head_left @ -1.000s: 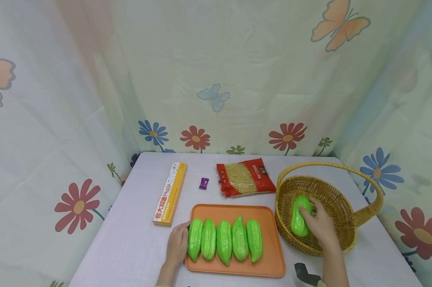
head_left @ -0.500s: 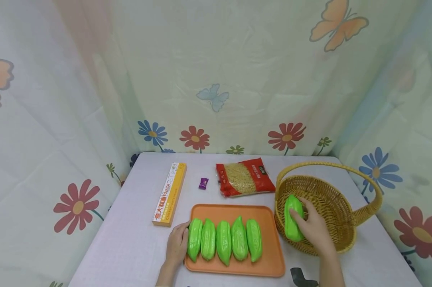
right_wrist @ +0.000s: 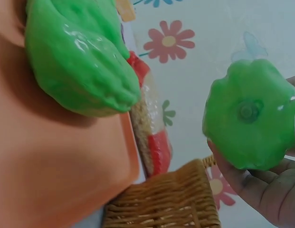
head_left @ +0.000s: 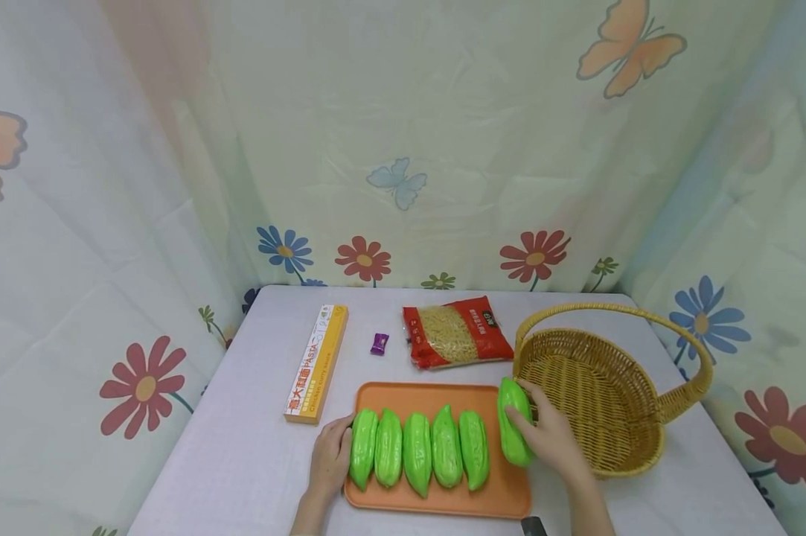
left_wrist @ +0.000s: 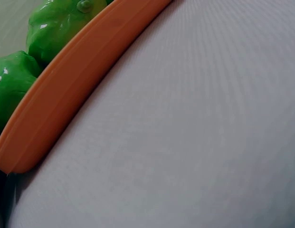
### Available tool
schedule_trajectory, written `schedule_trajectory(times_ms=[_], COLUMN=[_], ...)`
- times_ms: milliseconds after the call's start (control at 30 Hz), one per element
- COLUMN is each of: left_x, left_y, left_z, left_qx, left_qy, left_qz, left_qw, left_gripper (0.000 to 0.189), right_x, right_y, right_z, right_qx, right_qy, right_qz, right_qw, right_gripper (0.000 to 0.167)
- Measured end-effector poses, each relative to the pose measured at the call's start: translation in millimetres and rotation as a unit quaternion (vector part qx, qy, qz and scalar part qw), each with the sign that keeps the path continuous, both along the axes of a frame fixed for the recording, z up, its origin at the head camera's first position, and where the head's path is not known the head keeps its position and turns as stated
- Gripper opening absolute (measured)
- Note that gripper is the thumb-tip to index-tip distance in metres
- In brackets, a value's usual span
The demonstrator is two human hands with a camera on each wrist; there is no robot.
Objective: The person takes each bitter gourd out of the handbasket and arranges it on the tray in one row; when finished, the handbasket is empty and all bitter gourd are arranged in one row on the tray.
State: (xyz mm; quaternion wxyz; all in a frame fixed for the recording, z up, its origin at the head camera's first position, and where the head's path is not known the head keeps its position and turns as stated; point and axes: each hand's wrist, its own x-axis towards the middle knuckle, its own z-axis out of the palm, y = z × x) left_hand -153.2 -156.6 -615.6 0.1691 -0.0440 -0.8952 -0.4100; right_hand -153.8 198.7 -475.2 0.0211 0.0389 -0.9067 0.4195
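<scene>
My right hand (head_left: 546, 432) grips a green bitter melon (head_left: 513, 423) between thumb and fingers, above the right end of the orange tray (head_left: 503, 500). The right wrist view shows the held bitter melon (right_wrist: 249, 114) end-on, apart from the one lying on the tray. My left hand (head_left: 330, 455) holds the tray's left edge, close beside the leftmost bitter melon (head_left: 364, 448). Several bitter melons lie side by side across the tray. In the left wrist view the tray's outer wall (left_wrist: 76, 85) fills the upper left, and most of the left hand is hidden.
The wicker basket (head_left: 593, 394) with a tall handle stands just right of the tray. Behind the tray lie a red pasta bag (head_left: 452, 331) and a small purple-wrapped piece (head_left: 379, 344). A yellow and white pasta box (head_left: 317, 363) lies at the left.
My right hand has lifted the bitter melon out of the basket and carried it left to the tray's right side. The left hand and the tray have stayed in place.
</scene>
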Motion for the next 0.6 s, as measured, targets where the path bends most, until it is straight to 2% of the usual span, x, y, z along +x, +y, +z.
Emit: schedule_trajectory(times_ms=[367, 600], left_x=[0.4, 0.4], left_y=[-0.2, 0.2], left_z=[0.3, 1.7], left_qx=[0.002, 0.006], left_qy=[-0.001, -0.009], left_qz=[-0.004, -0.006], left_qw=[1.0000, 0.9999], left_gripper=[0.032, 0.033], right_x=[7.6, 10.3], right_y=[-26, -32], right_z=[-24.8, -38.1], right_qx=[0.029, 0.054], right_qy=[0.001, 0.004], right_qz=[0.010, -0.015], right_qw=[0.9995, 0.9984], right_gripper=[0.050, 0.050])
